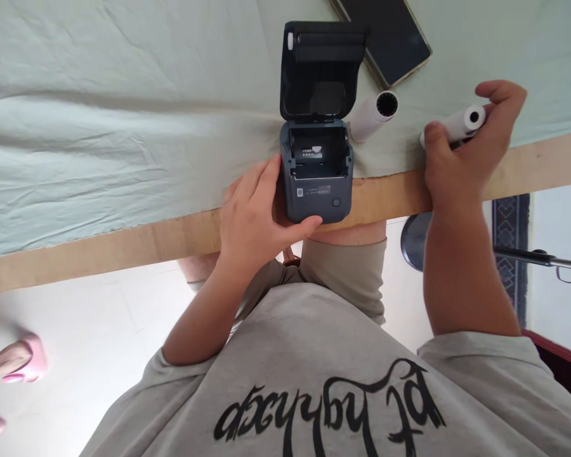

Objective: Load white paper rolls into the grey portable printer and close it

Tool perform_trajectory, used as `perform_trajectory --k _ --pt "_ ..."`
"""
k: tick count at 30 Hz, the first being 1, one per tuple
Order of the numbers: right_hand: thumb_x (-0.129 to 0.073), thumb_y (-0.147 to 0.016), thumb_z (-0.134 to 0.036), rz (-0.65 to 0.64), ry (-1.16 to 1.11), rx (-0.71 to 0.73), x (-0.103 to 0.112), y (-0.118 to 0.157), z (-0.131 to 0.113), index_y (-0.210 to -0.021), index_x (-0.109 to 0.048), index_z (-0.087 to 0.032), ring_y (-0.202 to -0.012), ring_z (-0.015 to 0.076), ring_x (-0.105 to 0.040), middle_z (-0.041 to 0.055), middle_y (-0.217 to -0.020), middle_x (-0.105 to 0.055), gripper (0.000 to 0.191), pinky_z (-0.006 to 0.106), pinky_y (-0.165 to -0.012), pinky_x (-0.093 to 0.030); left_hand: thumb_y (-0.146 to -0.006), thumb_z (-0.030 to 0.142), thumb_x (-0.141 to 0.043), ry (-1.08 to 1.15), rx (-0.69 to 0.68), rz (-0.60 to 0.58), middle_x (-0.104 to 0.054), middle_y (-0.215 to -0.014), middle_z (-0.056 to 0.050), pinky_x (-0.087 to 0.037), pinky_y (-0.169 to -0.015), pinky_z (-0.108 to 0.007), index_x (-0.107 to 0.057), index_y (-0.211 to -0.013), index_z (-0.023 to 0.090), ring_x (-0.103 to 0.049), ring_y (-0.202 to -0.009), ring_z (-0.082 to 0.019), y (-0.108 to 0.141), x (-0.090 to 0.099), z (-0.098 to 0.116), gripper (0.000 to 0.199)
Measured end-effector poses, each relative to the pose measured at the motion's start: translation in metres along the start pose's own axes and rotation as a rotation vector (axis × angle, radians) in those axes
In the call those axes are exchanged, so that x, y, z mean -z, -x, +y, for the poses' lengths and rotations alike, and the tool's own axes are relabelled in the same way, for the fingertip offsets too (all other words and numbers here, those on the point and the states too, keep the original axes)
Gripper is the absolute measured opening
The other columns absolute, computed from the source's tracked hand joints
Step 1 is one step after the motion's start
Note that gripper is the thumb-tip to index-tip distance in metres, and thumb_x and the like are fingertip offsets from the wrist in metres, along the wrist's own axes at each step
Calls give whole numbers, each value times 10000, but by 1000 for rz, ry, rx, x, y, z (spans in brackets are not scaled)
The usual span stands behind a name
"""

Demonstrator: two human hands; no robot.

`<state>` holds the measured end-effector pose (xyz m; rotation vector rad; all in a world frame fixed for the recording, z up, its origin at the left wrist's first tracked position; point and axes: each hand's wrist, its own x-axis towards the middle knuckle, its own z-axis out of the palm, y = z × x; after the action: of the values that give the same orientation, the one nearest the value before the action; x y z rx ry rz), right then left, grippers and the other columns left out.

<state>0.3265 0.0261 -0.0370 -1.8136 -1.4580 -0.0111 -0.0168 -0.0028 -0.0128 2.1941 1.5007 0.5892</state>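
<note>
A small dark blue-grey thermal printer [320,190] sits at the table's front edge with its black lid [321,70] raised. Its paper compartment shows a white label inside and no roll. My left hand [254,216] holds the printer's near left corner, fingers along the side and thumb across the front. Off to the right, my right hand [471,152] has its thumb and fingers around a white paper roll [457,125] with a dark core hole, the index finger raised. Between the printer and that hand stands a white cylinder [368,120] with a dark round opening at its top.
A dark smartphone [394,41] lies behind the printer, partly overlapped by the lid. Pale green cloth [124,127] covers the table, leaving a bare wooden edge [171,238]. Below are a round black base [415,241], a metal pole and another person's foot in a pink slipper [37,358].
</note>
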Motion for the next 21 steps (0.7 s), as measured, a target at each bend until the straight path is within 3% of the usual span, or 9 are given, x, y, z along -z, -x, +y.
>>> perform_trajectory --k 5,9,12,15,16,18,21 --pt "-610 -584 75 69 -182 -35 -5 2 -5 -1255 -489 -204 -729 67 -515 13 -1027 -520 737 246 -632 -410 -789 793 -727 26 -3 -3 -608 -1519 -183 -496 -1156 -532 -500 -1523 173 -579 -1416 -413 0 -1 -3 987" --pt "-591 -677 35 48 -198 -36 -3 4 -7 -1178 -545 -223 -828 88 -598 33 -1082 -595 566 248 -704 -466 -791 764 -749 59 12 -19 -598 -1527 -167 -477 -1178 -542 -485 -1527 210 -560 -1434 -415 0 0 -2 959" --pt "-615 -802 -133 4 -226 31 6 9 -19 -1251 -636 -223 -880 129 -649 61 -1138 -682 459 306 -768 -516 -801 746 -749 49 16 -19 -607 -1521 -153 -482 -1174 -531 -486 -1521 227 -572 -1422 -402 0 0 0 926" --pt "-628 -838 -265 -57 -300 316 16 14 -55 -1371 -654 -237 -930 168 -679 71 -1223 -710 534 336 -735 -551 -803 763 -732 19 -3 -18 -606 -1528 -156 -494 -1161 -510 -486 -1525 205 -574 -1422 -392 0 0 0 945" --pt "-619 -895 -286 -128 -298 369 19 15 -71 -1418 -626 -285 -1006 176 -693 50 -1262 -700 522 354 -797 -580 -805 772 -725 11 -10 -16 -608 -1524 -160 -497 -1158 -502 -486 -1526 195 -577 -1419 -389 0 0 0 954" --pt "-637 -924 -272 -241 -288 419 20 16 -106 -1412 -592 -352 -1081 170 -719 6 -1295 -698 496 347 -858 -594 -815 788 -705 6 -17 -14 -617 -1512 -161 -495 -1159 -495 -487 -1526 193 -586 -1410 -380 0 0 -1 953" --pt "-668 -899 -277 -375 -232 499 11 13 -144 -1306 -573 -324 -1061 158 -731 -18 -1248 -711 420 313 -852 -591 -823 819 -674 18 -17 -12 -619 -1511 -157 -489 -1159 -506 -487 -1526 221 -586 -1409 -379 0 1 -1 941"
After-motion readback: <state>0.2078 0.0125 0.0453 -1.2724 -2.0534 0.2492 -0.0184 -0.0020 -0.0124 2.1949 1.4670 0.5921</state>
